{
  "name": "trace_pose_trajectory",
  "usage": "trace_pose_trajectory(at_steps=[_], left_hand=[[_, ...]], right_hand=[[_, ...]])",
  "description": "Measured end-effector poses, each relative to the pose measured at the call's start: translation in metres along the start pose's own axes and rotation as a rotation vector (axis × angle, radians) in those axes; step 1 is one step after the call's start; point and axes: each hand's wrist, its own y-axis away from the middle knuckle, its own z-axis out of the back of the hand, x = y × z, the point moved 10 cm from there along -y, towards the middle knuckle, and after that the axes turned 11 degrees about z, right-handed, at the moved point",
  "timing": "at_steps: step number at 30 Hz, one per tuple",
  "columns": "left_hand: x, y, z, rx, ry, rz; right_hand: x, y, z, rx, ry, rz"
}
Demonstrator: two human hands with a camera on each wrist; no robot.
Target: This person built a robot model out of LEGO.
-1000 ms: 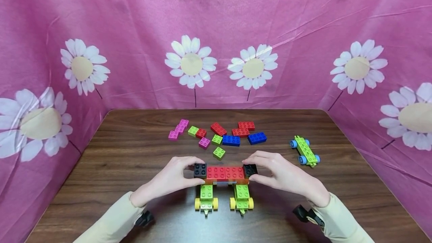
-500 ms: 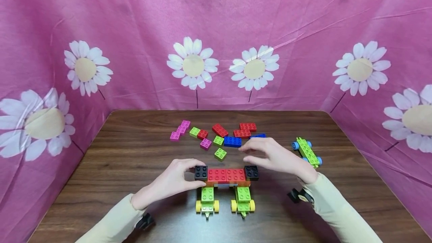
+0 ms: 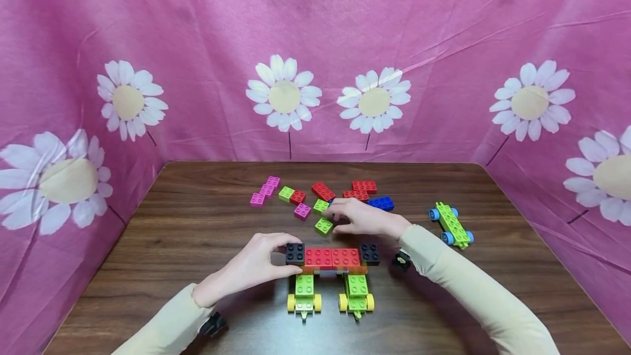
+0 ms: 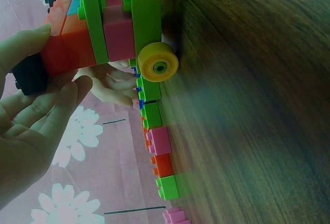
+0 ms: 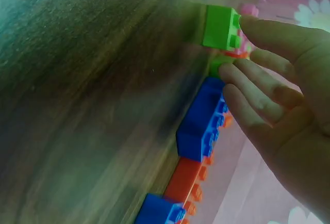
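The left hand (image 3: 255,258) is gripping the black brick (image 3: 295,255) at the left end of the toy-brick assembly (image 3: 331,258), which is standing well inside the table's (image 3: 182,234) side edges. Farther in, the right hand (image 3: 363,217) is hovering beside the nearer lime brick (image 3: 323,227), fingers loosely released; the blue-wheeled base (image 3: 452,225) is sitting well apart, right.

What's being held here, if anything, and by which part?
The left hand grips the brick toy by the black block at its left end. The right hand, near two green blocks, holds nothing.
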Motion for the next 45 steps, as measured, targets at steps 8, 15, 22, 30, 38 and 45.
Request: trace_pose_trajectory(at_steps=[8, 15, 22, 30, 38, 45], left_hand=[[-0.002, -0.001, 0.0, -0.005, 0.005, -0.017], [-0.002, 0.0, -0.001, 0.006, 0.001, -0.001], [-0.001, 0.0, -0.001, 0.003, 0.016, -0.013], [-0.002, 0.001, 0.0, -0.003, 0.023, -0.022], [0.0, 0.001, -0.001, 0.01, 0.043, -0.014], [0.001, 0.001, -0.001, 0.005, 0.052, -0.024]], right_hand=[[0.001, -0.001, -0.005, 0.026, 0.076, -0.02], [-0.003, 0.008, -0.008, 0.046, 0.048, -0.07], [0.003, 0.02, 0.002, 0.025, 0.039, -0.087], [0.029, 0.031, 0.045, -0.105, 0.07, -0.048], [0.081, 0.033, 0.08, -0.166, 0.117, 0.055], [0.123, 0.026, 0.069, -0.114, 0.116, 0.171]])
